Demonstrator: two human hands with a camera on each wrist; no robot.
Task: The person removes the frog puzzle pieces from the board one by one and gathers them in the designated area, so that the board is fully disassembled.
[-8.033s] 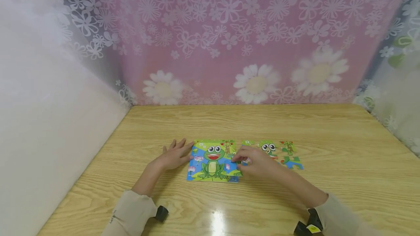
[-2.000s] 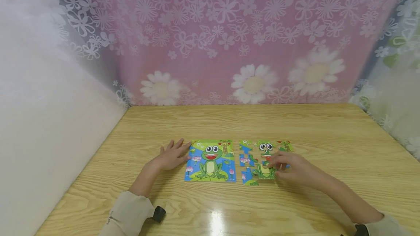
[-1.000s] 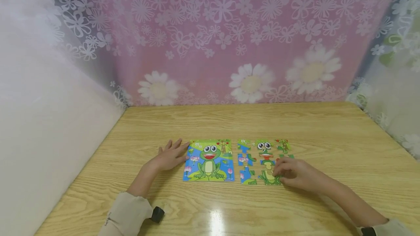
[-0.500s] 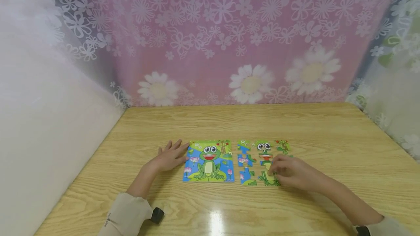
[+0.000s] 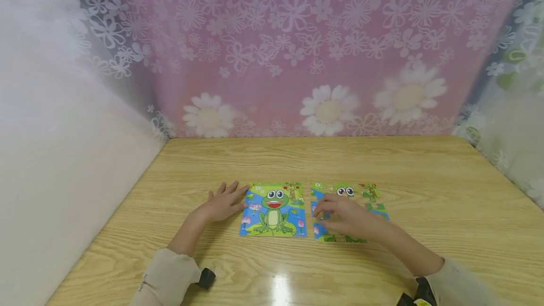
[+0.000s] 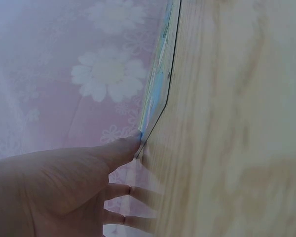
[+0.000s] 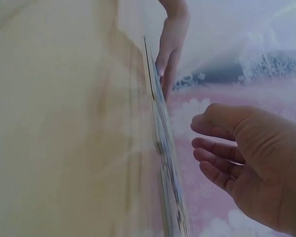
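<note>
My left hand (image 5: 218, 207) rests on the table with its fingers spread, beside a square frog picture board (image 5: 273, 216). In the left wrist view the left thumb (image 6: 126, 148) touches the board's edge. My right hand (image 5: 346, 214) hovers over jigsaw pieces laid out right of the board, covering the middle ones. In the right wrist view the right hand (image 7: 261, 163) has loosely bent fingers, thumb apart from them and nothing between. Showing around it are a tree piece (image 5: 369, 192), a frog-eyes piece (image 5: 345, 191) and a bottom-left piece (image 5: 319, 233).
The wood-grain table (image 5: 238, 268) reaches back to a pink flowered curtain (image 5: 272, 60). A white wall (image 5: 76, 136) stands along the left side. Small gaps run between several of the pieces.
The right hand earlier held a piece over the board, then handled the frog-body piece at the bottom middle. It has let go and moved left over the pieces. The left hand stays put.
</note>
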